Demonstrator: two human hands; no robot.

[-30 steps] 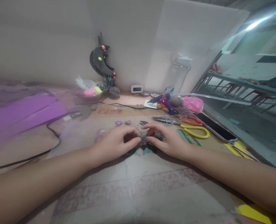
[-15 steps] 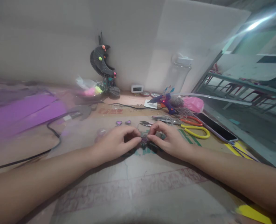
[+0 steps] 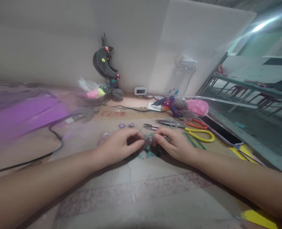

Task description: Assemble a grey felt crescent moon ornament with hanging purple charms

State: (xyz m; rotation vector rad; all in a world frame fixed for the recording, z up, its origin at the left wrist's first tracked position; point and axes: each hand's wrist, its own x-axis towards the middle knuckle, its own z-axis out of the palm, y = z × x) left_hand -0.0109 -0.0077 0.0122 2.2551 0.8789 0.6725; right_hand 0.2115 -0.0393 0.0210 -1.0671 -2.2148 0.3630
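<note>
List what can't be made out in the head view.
Head view:
Small grayish-purple piece at the left hand: detail too small and blurred.
Right hand: some fingers hidden behind its thumb.
White device: display too small to read.
Black cord: cut off by the left edge.

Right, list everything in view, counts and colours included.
Worktop: 1, brownish, foreground
Small piece: 1, grey-purple, centre
Hearts: 2, purple-grey, centre
Handled tools: count unclear, orange and yellow, right
Phone: 1, black, right
Glue gun: 1, blue, back right
Yarn ball: 1, grey, beside glue gun
Bundle: 1, pink, beside yarn ball
Clock-like device: 1, white, back centre
Round lids: 2, reddish, back centre
Moon ornament: 1, dark, back left
Bright items: count unclear, pink-yellow, back left
Cable: count unclear, black, left
Sheet: 1, purple, left
Left hand: 1, bare, at small piece
Right hand: 1, bare, centre right
</note>
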